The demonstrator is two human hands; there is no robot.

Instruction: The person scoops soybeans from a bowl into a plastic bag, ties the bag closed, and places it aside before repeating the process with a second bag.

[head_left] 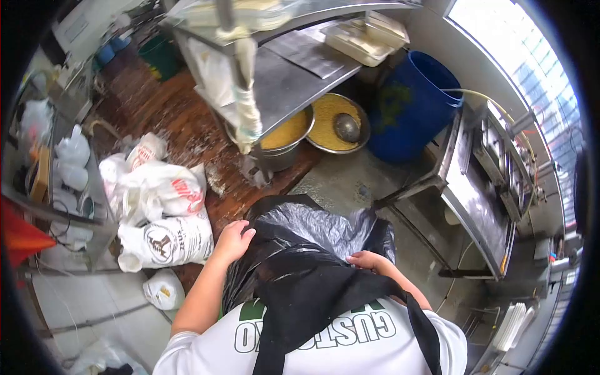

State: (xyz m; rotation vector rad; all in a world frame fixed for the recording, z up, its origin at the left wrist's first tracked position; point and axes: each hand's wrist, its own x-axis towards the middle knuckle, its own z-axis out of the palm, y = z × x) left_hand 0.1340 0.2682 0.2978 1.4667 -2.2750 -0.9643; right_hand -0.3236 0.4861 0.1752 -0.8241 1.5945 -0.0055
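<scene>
A large black plastic bag (306, 219) hangs open in front of my body, its shiny inner side facing up. My left hand (235, 241) is at the bag's left edge, with thumb and fingers apart. At the right side of the bag, my right hand (370, 261) has its fingers closed on the plastic near the rim. A black apron (325, 294) lies over my white shirt, just below the bag. White printed sacks (165, 240) rest on the floor to the left of my left hand.
Bowls of yellow grain (331, 119) stand under a steel table (281, 81). Behind them is a blue barrel (406, 106). A metal stand (475, 212) is at the right. A small white bag (164, 289) lies at the lower left.
</scene>
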